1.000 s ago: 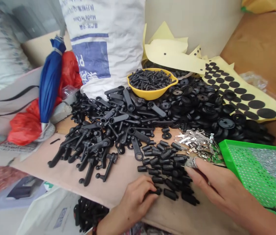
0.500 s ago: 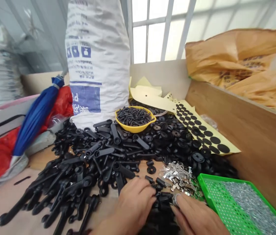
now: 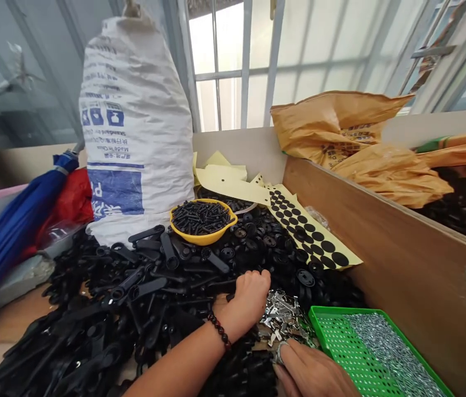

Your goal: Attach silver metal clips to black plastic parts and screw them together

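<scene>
Left hand (image 3: pixel 249 300) is over the middle of the table, back up, fingers curled under. Looks closed, can't see whether anything's in it. It sits on the black plastic parts, just beside the pile of silver metal clips (image 3: pixel 280 320) on its right. Beaded bracelet (image 3: pixel 219 331) on that wrist.

Right hand (image 3: pixel 311 375) is at the bottom edge of the frame, partly cut off, fingers bunched. A small grey-silver item (image 3: pixel 280 354) sits at the fingertips, touching the edge of the clips. Can't tell if it's pinched or worn on a finger, so hand state unclear.

Black plastic lever handles (image 3: pixel 145 286) lie in a big heap left of and under the left forearm. Black round discs (image 3: pixel 305 277) are heaped behind the hand. Green perforated tray (image 3: pixel 332 342) is right of the clips, holding a spread of small silver metal pieces (image 3: pixel 390 347).

Further back: yellow bowl (image 3: pixel 203 240) of black screws (image 3: pixel 199 218), resting on the heap, and a yellow backing sheet with black adhesive dots (image 3: pixel 303 226). White woven sack (image 3: pixel 133 127) stands behind the bowl. Blue folded umbrella (image 3: pixel 13 220) and red plastic bag (image 3: pixel 73 198) on the left. Wooden board (image 3: pixel 381 237) on the right, orange-brown paper bags (image 3: pixel 332 124) on top of it.
</scene>
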{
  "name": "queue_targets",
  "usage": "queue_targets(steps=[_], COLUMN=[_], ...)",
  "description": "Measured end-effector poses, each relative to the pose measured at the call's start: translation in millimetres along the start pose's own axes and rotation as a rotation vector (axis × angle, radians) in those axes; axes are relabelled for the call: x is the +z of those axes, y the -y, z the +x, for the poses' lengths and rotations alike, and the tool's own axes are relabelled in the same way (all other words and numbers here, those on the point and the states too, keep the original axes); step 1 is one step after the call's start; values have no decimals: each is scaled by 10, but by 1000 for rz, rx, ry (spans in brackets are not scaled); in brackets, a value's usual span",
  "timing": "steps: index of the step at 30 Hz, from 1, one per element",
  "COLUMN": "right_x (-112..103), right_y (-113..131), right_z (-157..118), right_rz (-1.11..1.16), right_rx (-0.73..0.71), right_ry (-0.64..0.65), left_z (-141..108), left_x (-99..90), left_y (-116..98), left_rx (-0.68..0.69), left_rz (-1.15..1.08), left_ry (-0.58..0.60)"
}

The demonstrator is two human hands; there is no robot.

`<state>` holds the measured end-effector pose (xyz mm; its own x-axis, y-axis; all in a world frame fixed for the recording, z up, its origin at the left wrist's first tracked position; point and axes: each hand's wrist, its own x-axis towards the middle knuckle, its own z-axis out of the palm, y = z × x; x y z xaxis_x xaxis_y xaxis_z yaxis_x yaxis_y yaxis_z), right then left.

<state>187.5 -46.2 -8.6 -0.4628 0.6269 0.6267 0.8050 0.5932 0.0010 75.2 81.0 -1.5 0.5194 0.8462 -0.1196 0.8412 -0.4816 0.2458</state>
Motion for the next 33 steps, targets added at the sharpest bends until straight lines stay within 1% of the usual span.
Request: queue_targets(steps=[3, 5, 9, 12, 15, 16, 17, 20, 21, 22, 26, 29, 31, 32, 33], right_x=[-9, -26, -58, -84, -107, -112, -116, -125, -128, -131, -132, -106, -90, -86, -86], right_y=[-2, 5, 1, -12, 1, 13, 27, 68, 77, 83, 89, 86, 79, 74, 68], right_z=[44, 73, 106, 119, 132, 135, 138, 136, 133, 129, 123, 126, 126, 125, 124], right_rz=[-34, -40, -19, 10, 65, 87, 109, 158, 168, 179, 175, 80, 18, 0, -10], right_rx=[17, 27, 51, 87, 129, 148, 165, 197, 192, 182, 116, 85, 82, 87, 93], right_ry=[-32, -39, -43, -49, -54, -54, -56, -61, -59, -56, -70, -91, -111, -114, -116], left_z=[31, 38, 2, -143, -413, -514, -610, -828, -873, -905, -979, -998, -975, -949, -915], left_x=[14, -10, -145, -259, -306, -304, -295, -251, -235, -219, -161, -137, -161, -188, -223], left_y=[4, 2, 7, 42, 89, 101, 110, 114, 108, 101, 73, 86, 136, 177, 226], left_rx=[-36, -59, -108, -132, -143, -146, -151, -192, -210, -225, -249, -219, -160, -121, -80], left_rz=[-59, -116, -282, -469, -686, -780, -932, -1486, -1607, -1667, -1716, -1646, -1487, -1338, -1134], left_ry=[-16, -28, -72, -66, 31, 59, 83, 140, 151, 159, 163, 162, 139, 99, 45])
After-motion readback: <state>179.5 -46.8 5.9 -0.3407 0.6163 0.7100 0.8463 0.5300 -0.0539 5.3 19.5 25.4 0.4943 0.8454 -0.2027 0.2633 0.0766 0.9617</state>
